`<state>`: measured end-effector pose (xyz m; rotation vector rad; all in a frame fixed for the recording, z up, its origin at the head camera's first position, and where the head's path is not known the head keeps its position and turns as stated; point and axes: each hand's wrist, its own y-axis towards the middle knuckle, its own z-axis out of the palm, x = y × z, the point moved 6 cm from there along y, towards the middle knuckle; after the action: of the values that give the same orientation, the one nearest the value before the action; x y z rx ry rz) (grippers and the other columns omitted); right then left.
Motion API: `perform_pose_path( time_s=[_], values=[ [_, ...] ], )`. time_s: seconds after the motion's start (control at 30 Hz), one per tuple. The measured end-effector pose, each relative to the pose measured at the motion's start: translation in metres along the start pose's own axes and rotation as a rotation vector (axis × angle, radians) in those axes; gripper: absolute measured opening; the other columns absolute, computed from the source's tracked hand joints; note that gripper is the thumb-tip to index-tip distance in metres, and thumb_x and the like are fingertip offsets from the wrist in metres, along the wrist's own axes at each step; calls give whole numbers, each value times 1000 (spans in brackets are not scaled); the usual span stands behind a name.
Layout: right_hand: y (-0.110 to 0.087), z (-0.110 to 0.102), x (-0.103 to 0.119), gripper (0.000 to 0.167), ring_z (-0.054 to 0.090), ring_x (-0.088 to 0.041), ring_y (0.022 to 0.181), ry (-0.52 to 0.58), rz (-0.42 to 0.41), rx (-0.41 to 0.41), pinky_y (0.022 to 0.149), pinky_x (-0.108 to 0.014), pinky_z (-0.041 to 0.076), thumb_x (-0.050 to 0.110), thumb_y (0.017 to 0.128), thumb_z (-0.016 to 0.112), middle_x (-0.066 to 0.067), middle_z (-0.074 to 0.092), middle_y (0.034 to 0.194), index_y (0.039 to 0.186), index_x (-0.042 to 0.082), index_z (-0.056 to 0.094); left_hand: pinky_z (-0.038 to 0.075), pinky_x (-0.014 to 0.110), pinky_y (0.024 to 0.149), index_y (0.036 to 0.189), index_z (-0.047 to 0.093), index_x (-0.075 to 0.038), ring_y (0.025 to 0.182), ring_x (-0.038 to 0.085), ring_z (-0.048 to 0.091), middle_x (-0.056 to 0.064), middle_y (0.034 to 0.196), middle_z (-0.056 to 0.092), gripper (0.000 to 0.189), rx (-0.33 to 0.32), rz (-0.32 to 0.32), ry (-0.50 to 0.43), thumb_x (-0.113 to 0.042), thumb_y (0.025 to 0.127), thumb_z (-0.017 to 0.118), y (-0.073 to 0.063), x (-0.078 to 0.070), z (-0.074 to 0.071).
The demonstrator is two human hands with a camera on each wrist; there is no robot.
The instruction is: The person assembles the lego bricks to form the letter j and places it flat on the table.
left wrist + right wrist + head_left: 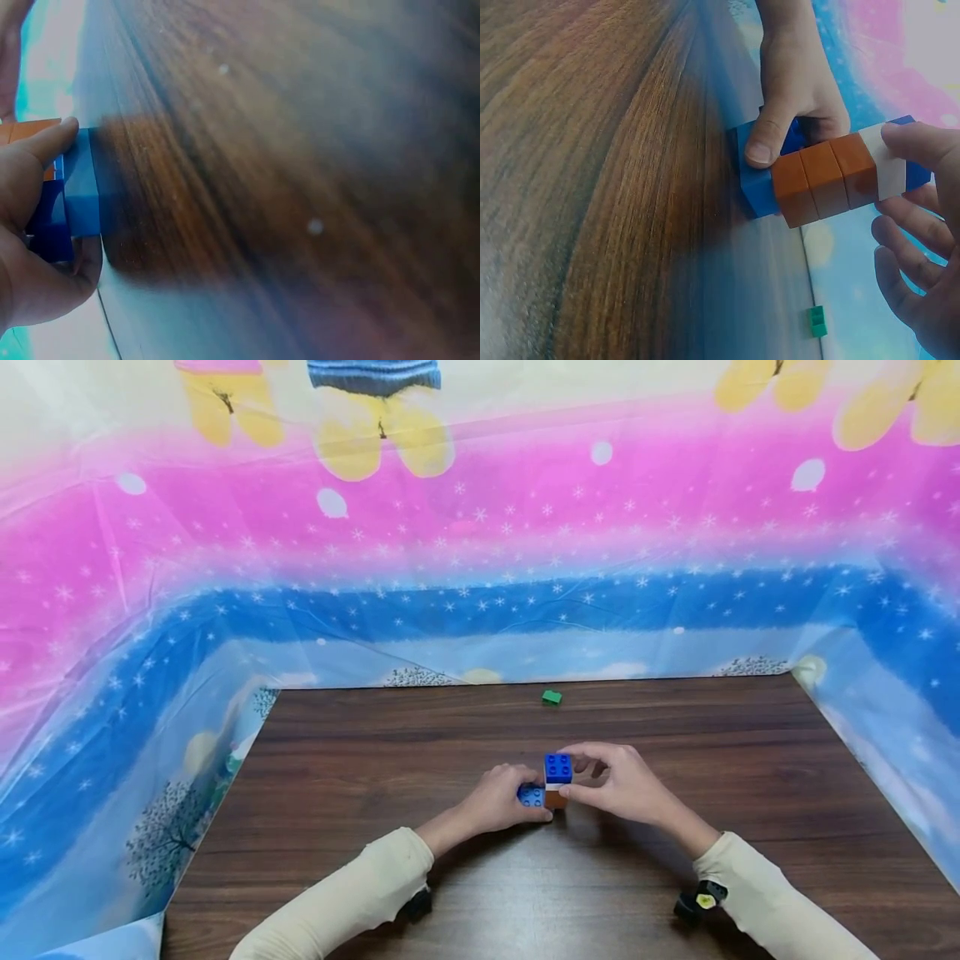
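A tower of toy building bricks stands on the table between both hands. Its base is a lighter blue brick (759, 189), topped by several stacked orange bricks (825, 178), a white brick (887, 166) and a dark blue brick (558, 767) with studs up. Another dark blue brick (51, 223) sits low beside the orange ones, partly covered by fingers. My left hand (498, 800) grips the base, thumb on the near side and fingers behind. From the right, my right hand (628, 783) pinches the upper tower around the white and dark blue bricks, its other fingers loosely bent.
A small green brick (552, 697) lies near the back edge of the brown wooden table (360, 735). Patterned cloth (480, 602) rises behind the table and along both sides. A dark wrist device (701, 902) shows under the right sleeve.
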<state>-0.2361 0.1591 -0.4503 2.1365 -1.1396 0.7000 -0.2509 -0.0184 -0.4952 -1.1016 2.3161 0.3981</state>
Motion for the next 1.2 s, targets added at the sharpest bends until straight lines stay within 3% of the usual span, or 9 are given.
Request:
perform_pose_path(
  time_s=[0.2, 0.37, 0.6, 0.77, 1.2],
  values=[
    [1, 2, -2, 38, 64, -6, 87, -4, -16, -8, 75, -31, 55, 34, 87, 83, 13, 71, 102, 121, 20, 73, 46, 26, 80, 120, 71, -12, 90, 7, 58, -2, 109, 72, 49, -5, 37, 44, -41, 84, 85, -5, 0, -3],
    [0, 2, -2, 37, 64, -6, 86, -12, -23, -20, 74, -32, 56, 33, 87, 83, 14, 71, 99, 120, 20, 73, 46, 31, 87, 127, 69, -13, 99, 11, 58, -2, 115, 71, 54, -49, 69, 102, -42, 84, 84, -14, 1, -12],
    [-1, 1, -1, 38, 64, -7, 87, -32, -22, -26, 75, -29, 55, 36, 88, 82, 14, 70, 101, 120, 20, 73, 49, 33, 86, 131, 67, -15, 104, 14, 58, 0, 120, 68, 55, -68, 30, 124, -41, 86, 83, -28, 6, -25],
    [-1, 1, 1, 38, 63, -5, 87, -37, -14, -27, 75, -30, 55, 37, 88, 82, 14, 70, 101, 121, 21, 73, 49, 39, 96, 131, 67, -13, 110, 16, 61, 0, 124, 69, 55, -84, 26, 138, -40, 86, 83, -36, 8, -28],
    [-2, 1, -1, 38, 64, -6, 88, -11, 6, -22, 76, -31, 55, 37, 89, 81, 14, 71, 101, 122, 21, 73, 51, 30, 80, 123, 70, -16, 94, 10, 61, -3, 112, 73, 40, -150, 37, 131, -35, 90, 80, -43, 12, -32]
  ],
)
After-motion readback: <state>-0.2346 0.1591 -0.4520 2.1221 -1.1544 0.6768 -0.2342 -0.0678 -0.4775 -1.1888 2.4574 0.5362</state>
